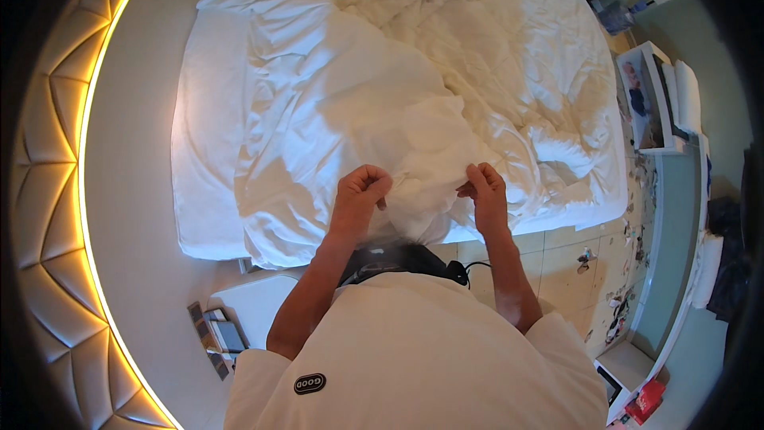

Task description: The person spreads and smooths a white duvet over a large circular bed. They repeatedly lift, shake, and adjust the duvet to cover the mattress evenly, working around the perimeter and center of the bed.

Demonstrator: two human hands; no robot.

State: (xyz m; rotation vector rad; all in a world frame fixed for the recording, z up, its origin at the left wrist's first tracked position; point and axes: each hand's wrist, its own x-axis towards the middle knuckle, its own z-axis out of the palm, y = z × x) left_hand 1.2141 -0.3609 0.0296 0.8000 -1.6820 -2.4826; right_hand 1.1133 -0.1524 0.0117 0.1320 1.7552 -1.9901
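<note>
A rumpled white duvet (374, 95) covers most of the bed, bunched into folds toward the middle and right. At the bed's near edge, my left hand (360, 197) is closed, thumb against curled fingers, at the duvet's edge. My right hand (487, 193) pinches the same edge a short way to the right, thumb and fingertips together. White cloth spans the gap between both hands and hangs down in front of me. At the bed's left side, a strip of the white mattress (205, 123) shows beside the duvet.
A padded, lit headboard (60, 167) curves along the left. A white bedside table (256, 302) stands near my left elbow, with a wall socket panel (211, 338) beside it. Tiled floor (569, 267) lies to the right. An open white cabinet (649, 103) stands at far right.
</note>
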